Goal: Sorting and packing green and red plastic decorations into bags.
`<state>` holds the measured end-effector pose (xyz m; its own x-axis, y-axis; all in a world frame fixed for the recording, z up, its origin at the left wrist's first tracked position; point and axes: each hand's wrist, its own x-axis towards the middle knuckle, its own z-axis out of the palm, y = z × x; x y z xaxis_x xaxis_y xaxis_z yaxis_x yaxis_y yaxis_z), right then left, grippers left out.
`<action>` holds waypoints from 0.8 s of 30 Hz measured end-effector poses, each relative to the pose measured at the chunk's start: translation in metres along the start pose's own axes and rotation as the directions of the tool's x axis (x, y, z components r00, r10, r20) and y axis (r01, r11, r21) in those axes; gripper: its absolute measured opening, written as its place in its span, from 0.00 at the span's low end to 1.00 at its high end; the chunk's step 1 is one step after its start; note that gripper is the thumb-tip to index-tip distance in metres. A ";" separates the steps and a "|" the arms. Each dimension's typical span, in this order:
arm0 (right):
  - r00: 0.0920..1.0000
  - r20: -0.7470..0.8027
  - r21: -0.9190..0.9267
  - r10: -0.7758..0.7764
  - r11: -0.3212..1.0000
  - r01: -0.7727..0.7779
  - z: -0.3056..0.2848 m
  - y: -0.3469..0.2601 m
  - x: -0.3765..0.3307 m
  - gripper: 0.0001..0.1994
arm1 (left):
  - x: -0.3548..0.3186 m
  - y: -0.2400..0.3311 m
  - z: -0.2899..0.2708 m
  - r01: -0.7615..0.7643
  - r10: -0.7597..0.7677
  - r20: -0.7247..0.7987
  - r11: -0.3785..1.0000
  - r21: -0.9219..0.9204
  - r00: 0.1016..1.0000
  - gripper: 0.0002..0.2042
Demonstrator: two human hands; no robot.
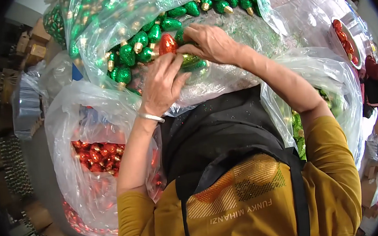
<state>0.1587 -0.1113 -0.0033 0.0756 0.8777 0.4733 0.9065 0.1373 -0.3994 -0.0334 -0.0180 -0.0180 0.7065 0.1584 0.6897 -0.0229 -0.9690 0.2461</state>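
Note:
A red glitter bulb ornament (167, 43) points up just past the fingertips of my left hand (163, 79), which is closed on its lower end. My right hand (213, 44) is bent in from the right, its fingers closed around a dark green bulb ornament (180, 37) that mostly hides behind them. Below those fingers a lime-green bulb ornament (189, 59) lies close to both hands. Green glitter bulb ornaments with gold caps (127, 54) spread in an arc beyond my hands, on clear plastic sheeting (254, 34).
At my left a clear plastic bag (64, 125) holds red bulb ornaments (97, 156). Another clear bag (343, 85), at my right, holds lime-green ornaments (298, 130). A white bowl (356, 47) with red ornaments stands at the far right. Cardboard boxes (36, 46) are stacked at the far left.

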 end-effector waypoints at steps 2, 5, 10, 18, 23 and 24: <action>0.994 -0.056 -0.069 -0.093 0.994 0.089 -0.004 0.000 -0.016 0.15 | -0.002 -0.001 -0.001 0.016 -0.018 -0.025 0.995 -0.098 1.000 0.10; 0.958 -0.117 -0.201 -0.261 0.951 0.234 -0.011 -0.003 -0.034 0.13 | 0.024 -0.003 -0.014 0.138 -0.140 -0.108 0.990 -0.021 0.984 0.10; 0.993 -0.081 0.127 0.086 0.989 -0.075 -0.026 -0.022 0.003 0.13 | 0.037 -0.049 0.005 0.335 -0.335 -0.005 0.942 -0.039 0.942 0.10; 0.929 0.201 -0.195 0.311 0.942 -0.273 0.029 -0.016 0.060 0.23 | 0.019 -0.037 0.015 0.461 -0.463 0.020 0.884 0.073 0.886 0.11; 0.953 0.039 0.092 0.301 0.948 -0.303 0.037 0.008 0.058 0.23 | 0.015 -0.051 0.013 0.487 -0.488 0.047 0.873 0.032 0.872 0.10; 0.944 0.085 0.136 0.320 0.934 -0.329 0.032 0.013 0.059 0.23 | 0.014 -0.052 0.013 0.462 -0.463 0.041 0.886 0.029 0.885 0.10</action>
<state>0.1614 -0.0435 -0.0055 0.3265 0.9109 0.2522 0.7655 -0.0984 -0.6359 -0.0129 0.0323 -0.0300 0.6651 0.5811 0.4690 0.3266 -0.7911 0.5171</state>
